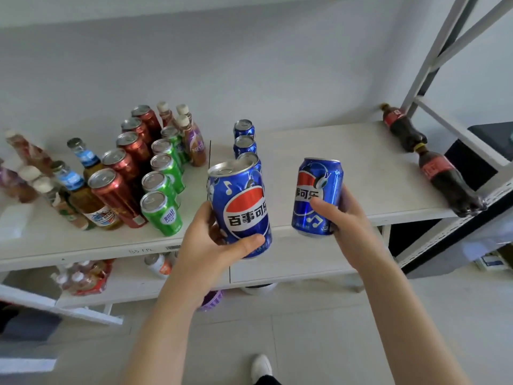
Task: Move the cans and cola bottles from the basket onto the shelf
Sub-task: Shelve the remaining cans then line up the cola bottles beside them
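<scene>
The left hand (211, 245) grips a blue cola can (238, 209), thumb curled across its lower front and fingers wrapped behind. It holds the can roughly upright in the air over the near edge of the shelf (319, 162). The right hand (342, 218) grips a second blue can (317, 195) the same way, thumb on the label and fingers round the far side, just right of the first and apart from it. Behind the left-hand can, three blue cans (244, 145) stand in a row running to the far side of the shelf. Left of them are rows of green cans (162, 209) and red cans (116, 195). Two cola bottles (447, 182) stand at the right end, one behind the other. A bit of what looks like a purple basket (213, 300) shows low down, mostly hidden by the left forearm.
</scene>
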